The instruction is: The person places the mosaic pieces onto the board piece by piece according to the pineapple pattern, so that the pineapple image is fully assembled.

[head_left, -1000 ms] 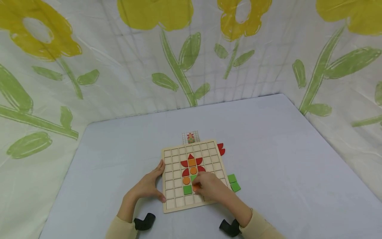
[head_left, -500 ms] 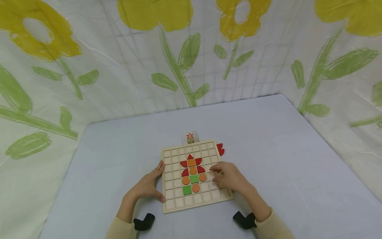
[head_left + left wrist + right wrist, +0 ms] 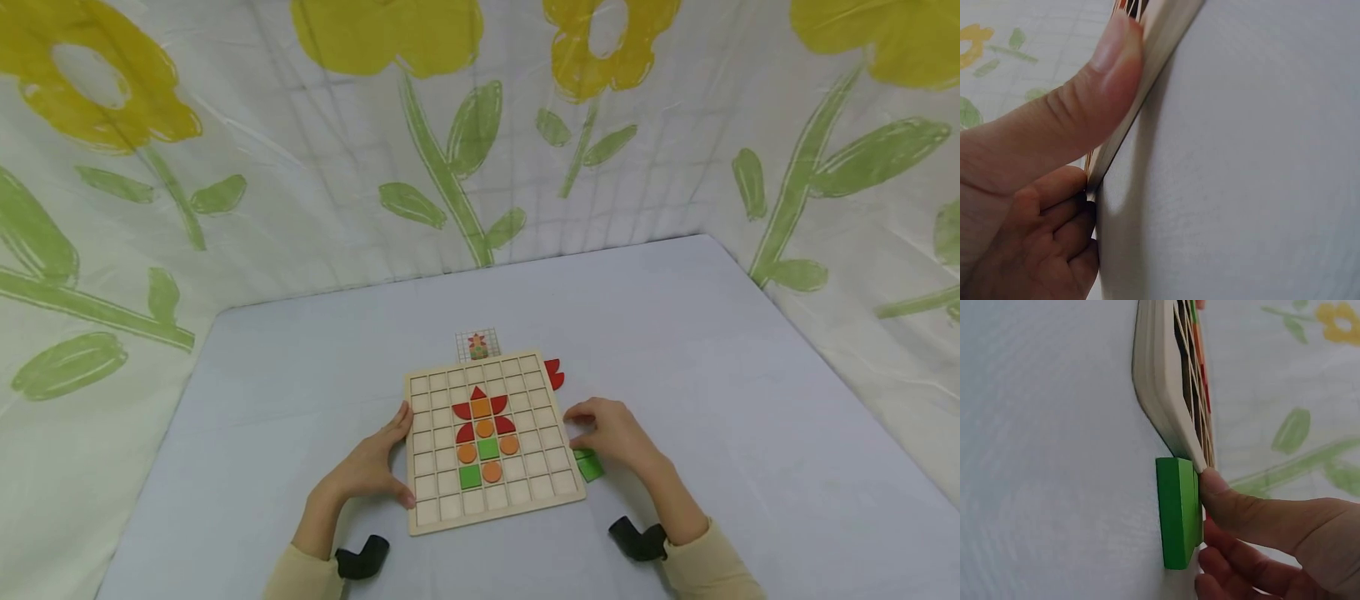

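My left hand [image 3: 371, 467] rests along the left edge of a square wooden grid board [image 3: 521, 493]; in the left wrist view its thumb [image 3: 1116, 69] lies against the rim. On the board are green squares [image 3: 488, 448], orange circles [image 3: 491, 472], an orange square [image 3: 481, 408], a red triangle [image 3: 477, 392] and red curved pieces [image 3: 505, 425]. My right hand [image 3: 611, 429] is just past the board's right edge, fingers bent, over loose green square tiles [image 3: 590, 468]. In the right wrist view its thumb [image 3: 1229, 500] is right at the green tiles [image 3: 1175, 512], with nothing lifted.
A small gridded pattern card [image 3: 477, 343] with a flower-like figure lies behind the board. Red curved pieces [image 3: 554, 375] lie by the board's upper right edge. The white table [image 3: 315, 350] meets a flower-printed cloth [image 3: 300, 208]. Black wrist devices [image 3: 363, 557] sit at both wrists.
My right hand has left an orange circle on the board, to the right of the green square, and moved right to the loose green tiles. My left hand has stayed put.
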